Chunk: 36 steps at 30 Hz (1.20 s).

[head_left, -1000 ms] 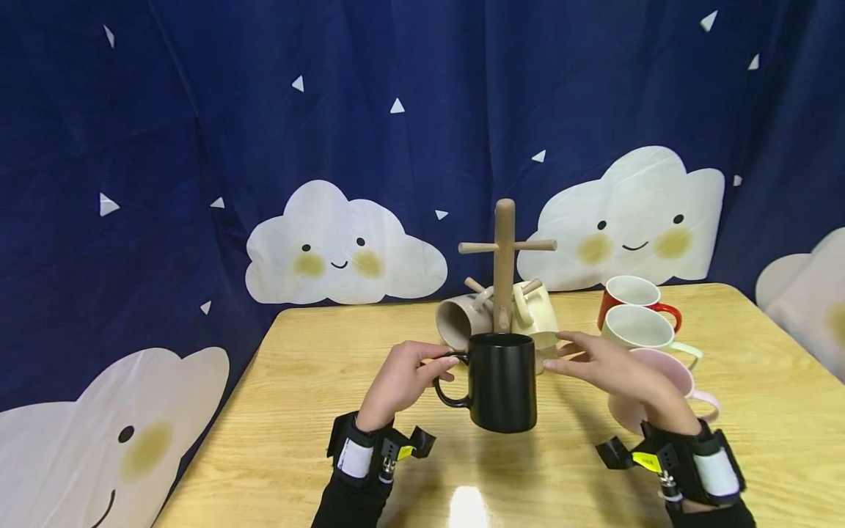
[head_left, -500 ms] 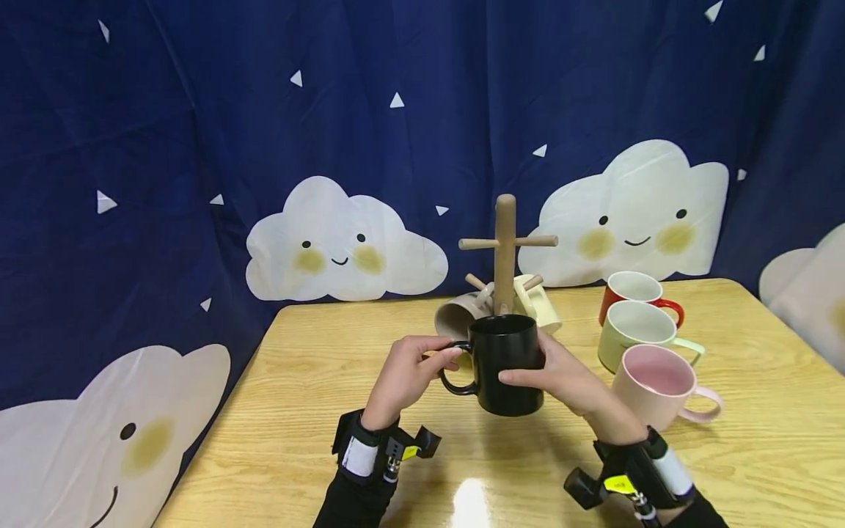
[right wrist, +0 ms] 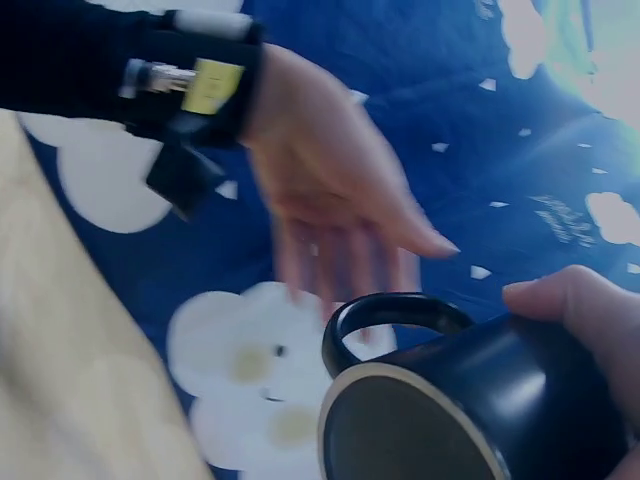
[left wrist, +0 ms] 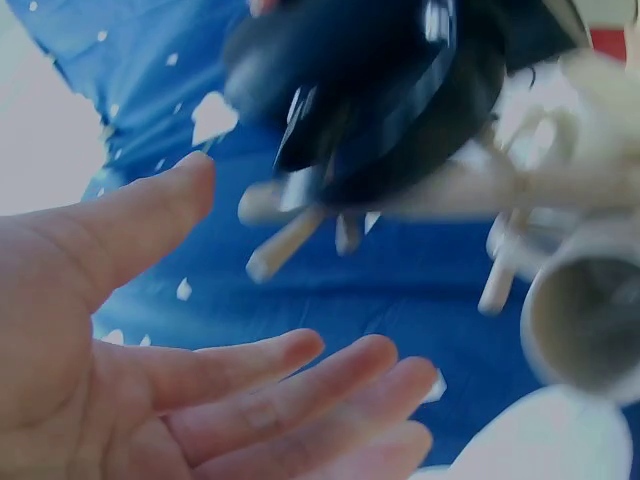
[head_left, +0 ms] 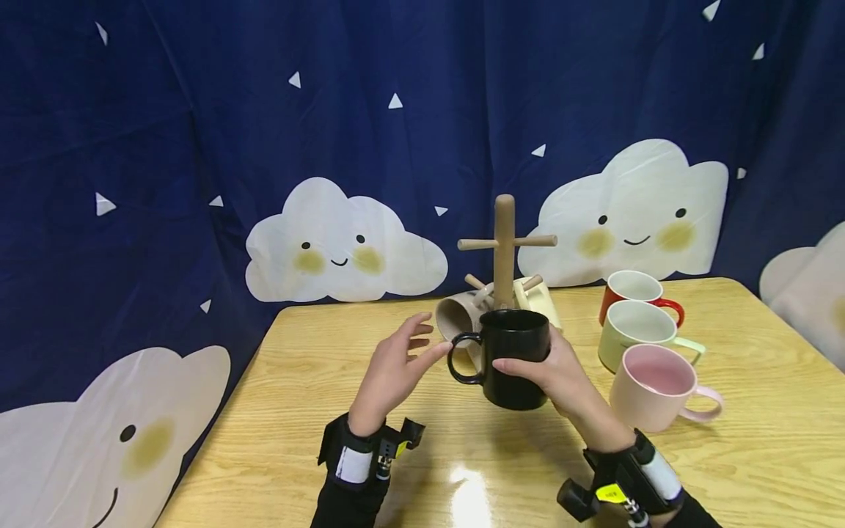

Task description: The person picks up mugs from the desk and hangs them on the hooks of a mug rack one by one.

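A black mug (head_left: pixel 516 367) hangs above the table, its handle pointing left. My right hand (head_left: pixel 571 378) grips the mug's body from the right, thumb across the front and the other fingers hidden behind. Just left of the handle, my left hand (head_left: pixel 394 374) has its fingers spread with nothing in them; in the left wrist view its palm and straight fingers (left wrist: pixel 290 400) show below the blurred mug. Behind the mug stands a wooden mug tree (head_left: pixel 505 257). A grey mug (head_left: pixel 455 314) and a cream mug (head_left: pixel 543 302) hang on its lower pegs.
On the table's right side, a pink mug (head_left: pixel 650 400), a light green mug (head_left: pixel 617 341) and a red mug (head_left: pixel 612 299) stand in a row, handles to the right. The wooden table (head_left: pixel 297 411) ends at a dark blue curtain (head_left: pixel 370 44) with cloud prints.
My right hand came in from the right and took hold of the black mug's body. My left hand let go of the handle and opened, drawing slightly left. The mug shifted a little right and up.
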### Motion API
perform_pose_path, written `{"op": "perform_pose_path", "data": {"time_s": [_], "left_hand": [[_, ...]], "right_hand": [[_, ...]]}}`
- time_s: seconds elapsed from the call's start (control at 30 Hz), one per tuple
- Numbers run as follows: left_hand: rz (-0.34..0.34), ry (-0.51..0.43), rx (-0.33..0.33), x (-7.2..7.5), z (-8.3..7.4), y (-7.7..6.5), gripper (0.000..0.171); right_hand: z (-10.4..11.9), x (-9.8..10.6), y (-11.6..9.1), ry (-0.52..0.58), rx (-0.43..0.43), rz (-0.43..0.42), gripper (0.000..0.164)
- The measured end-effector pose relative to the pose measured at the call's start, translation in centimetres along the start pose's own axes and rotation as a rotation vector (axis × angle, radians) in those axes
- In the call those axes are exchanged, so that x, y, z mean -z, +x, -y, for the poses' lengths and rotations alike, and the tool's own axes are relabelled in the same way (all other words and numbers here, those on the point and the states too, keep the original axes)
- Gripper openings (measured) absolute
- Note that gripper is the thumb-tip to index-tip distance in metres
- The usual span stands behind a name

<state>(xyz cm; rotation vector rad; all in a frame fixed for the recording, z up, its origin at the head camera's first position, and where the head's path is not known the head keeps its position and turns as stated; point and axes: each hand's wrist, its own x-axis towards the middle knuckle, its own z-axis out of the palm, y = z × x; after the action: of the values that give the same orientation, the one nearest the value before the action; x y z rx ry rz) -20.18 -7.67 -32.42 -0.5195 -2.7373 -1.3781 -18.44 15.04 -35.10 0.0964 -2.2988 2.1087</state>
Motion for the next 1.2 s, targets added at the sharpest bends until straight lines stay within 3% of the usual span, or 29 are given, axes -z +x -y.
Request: {"op": "perform_pose_path", "data": {"time_s": [0.17,0.37,0.47,0.67,0.77,0.97,1.2], "left_hand": [[-0.098,-0.011,0.059,2.4,0.6,-0.6,0.052],[-0.134,0.000,0.080,3.7,1.1,-1.1,0.048],[-0.139,0.007,0.076,3.9,1.1,-1.3,0.047],[-0.141,0.007,0.059,4.0,1.0,-1.3,0.045],[-0.143,0.010,0.058,4.0,0.9,-1.4,0.044],[-0.139,0.018,0.047,4.0,0.9,-1.5,0.043],[-0.146,0.046,0.032,3.9,0.5,-1.9,0.042]], "right_hand": [[0.7,2.6,0.4,0.051,0.019,-0.055,0.056],[-0.1,3.8,1.1,0.115,0.015,-0.087,0.051],[-3.3,4.1,2.8,0.165,0.006,-0.125,0.057],[-13.2,5.6,8.3,0.198,-0.014,-0.298,0.068],[-15.2,5.6,9.3,0.198,-0.030,-0.344,0.070],[-14.9,4.3,8.9,0.229,-0.043,-0.358,0.068],[-9.8,2.7,5.8,0.271,-0.063,-0.301,0.067]]}}
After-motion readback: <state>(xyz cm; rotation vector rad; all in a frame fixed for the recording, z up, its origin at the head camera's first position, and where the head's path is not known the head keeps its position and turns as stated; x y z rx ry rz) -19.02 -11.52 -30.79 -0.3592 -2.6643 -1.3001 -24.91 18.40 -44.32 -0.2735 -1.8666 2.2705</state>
